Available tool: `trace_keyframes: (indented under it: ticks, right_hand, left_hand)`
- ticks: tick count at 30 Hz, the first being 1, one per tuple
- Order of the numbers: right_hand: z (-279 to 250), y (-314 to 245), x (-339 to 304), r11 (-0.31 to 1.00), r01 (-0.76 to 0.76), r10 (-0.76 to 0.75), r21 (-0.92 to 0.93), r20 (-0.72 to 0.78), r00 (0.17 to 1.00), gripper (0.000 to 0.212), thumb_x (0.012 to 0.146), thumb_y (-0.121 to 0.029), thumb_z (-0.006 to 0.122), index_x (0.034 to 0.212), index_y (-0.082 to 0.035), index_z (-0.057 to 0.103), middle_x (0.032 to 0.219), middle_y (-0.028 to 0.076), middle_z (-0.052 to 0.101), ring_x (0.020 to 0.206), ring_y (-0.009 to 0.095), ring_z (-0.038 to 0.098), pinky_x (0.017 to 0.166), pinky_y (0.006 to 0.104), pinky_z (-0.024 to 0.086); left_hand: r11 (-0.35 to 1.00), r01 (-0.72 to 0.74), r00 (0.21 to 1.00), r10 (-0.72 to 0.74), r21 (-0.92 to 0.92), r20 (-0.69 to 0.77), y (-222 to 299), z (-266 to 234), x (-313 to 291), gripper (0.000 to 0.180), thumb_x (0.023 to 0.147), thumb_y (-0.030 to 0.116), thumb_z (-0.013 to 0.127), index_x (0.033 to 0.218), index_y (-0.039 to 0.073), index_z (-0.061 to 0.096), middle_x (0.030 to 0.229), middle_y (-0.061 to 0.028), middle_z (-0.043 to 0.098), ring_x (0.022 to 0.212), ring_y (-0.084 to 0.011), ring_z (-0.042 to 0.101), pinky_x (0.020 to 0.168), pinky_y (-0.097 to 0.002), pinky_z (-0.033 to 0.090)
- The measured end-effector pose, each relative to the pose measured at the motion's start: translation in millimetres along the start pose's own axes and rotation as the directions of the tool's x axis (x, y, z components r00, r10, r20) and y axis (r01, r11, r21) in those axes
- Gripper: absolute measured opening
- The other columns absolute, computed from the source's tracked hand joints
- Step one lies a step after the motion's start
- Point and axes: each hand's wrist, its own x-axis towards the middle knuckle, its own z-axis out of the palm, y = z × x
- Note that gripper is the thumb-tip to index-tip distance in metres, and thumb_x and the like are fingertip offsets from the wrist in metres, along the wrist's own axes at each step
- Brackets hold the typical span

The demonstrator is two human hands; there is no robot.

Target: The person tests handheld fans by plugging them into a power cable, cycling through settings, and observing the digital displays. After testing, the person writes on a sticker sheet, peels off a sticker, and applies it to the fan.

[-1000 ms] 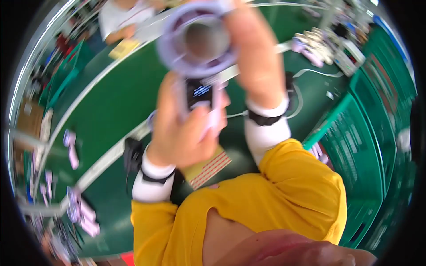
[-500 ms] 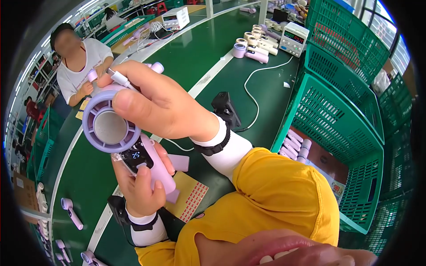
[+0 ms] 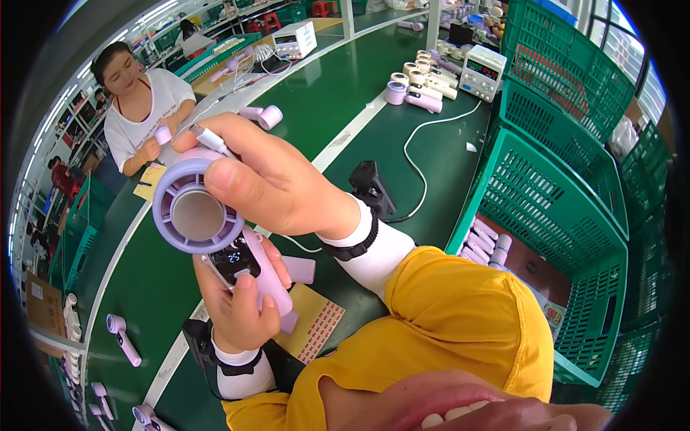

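A lilac handheld fan (image 3: 198, 215), round head up, is held in front of me by both hands. My left hand (image 3: 241, 312) wraps the pink handle, thumb on the button below the lit dark display (image 3: 234, 260). My right hand (image 3: 284, 183) grips the fan head from the right side, thumb on its ring. Between its thumb and index finger is a white cable plug (image 3: 211, 141), its metal tip bare beside the head. Below the fan, a yellow card (image 3: 309, 323) with red marks lies on the green table, a pale lilac piece (image 3: 300, 269) near its top edge.
Green crates (image 3: 553, 215) stand at right, one holding lilac fan parts (image 3: 483, 241). A power supply (image 3: 480, 72) and grouped fans (image 3: 424, 90) sit farther back. A white cable (image 3: 424, 165) crosses the table by a black stand (image 3: 370, 187). A co-worker (image 3: 144, 108) stands across, left.
The view has shifted slightly, so the fan and both hands appear a little farther right and lower. Both grips look the same, and the display stays lit.
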Motion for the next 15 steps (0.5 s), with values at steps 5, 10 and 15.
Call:
trace_keyframes:
  ticks: [5, 10, 15]
  right_hand:
    - [-1.4, 0.8, -0.7, 1.0, -0.007, 0.006, 0.015, 0.042, 0.999, 0.05, 0.098, -0.043, 0.044, 0.123, 0.001, 0.047, 0.107, 0.01, 0.057, 0.096, 0.016, 0.054, 0.085, 0.0294, 0.044]
    - [-1.0, 3.2, -3.1, 0.999, -0.014, 0.013, 0.033, 0.038, 0.999, 0.05, 0.098, -0.043, 0.044, 0.122, 0.001, 0.047, 0.109, 0.011, 0.057, 0.099, 0.017, 0.054, 0.088, 0.0304, 0.043]
    - [0.2, 3.3, -2.5, 1.0, 0.0, -0.001, 0.019, 0.044, 0.999, 0.051, 0.098, -0.043, 0.044, 0.123, 0.001, 0.047, 0.111, 0.012, 0.056, 0.101, 0.019, 0.054, 0.09, 0.0311, 0.043]
  left_hand:
    - [1.0, 0.006, 1.0, -0.006, 0.002, -0.02, 1.0, 3.7, 0.0, 0.068, 0.083, 0.017, 0.048, 0.137, 0.001, 0.009, 0.093, -0.0191, 0.054, 0.066, -0.0192, 0.055, 0.06, -0.0284, 0.048]
    - [0.999, -0.021, 0.998, 0.023, 0.035, -0.063, -1.4, 2.0, -4.2, 0.068, 0.08, 0.017, 0.05, 0.136, 0.001, 0.014, 0.092, -0.0197, 0.057, 0.065, -0.0197, 0.055, 0.058, -0.029, 0.049]
    - [0.996, -0.009, 0.997, 0.016, 0.093, -0.072, -2.1, -1.7, -5.8, 0.067, 0.079, 0.015, 0.048, 0.134, -0.003, 0.013, 0.092, -0.0199, 0.056, 0.065, -0.0187, 0.055, 0.06, -0.0292, 0.049]
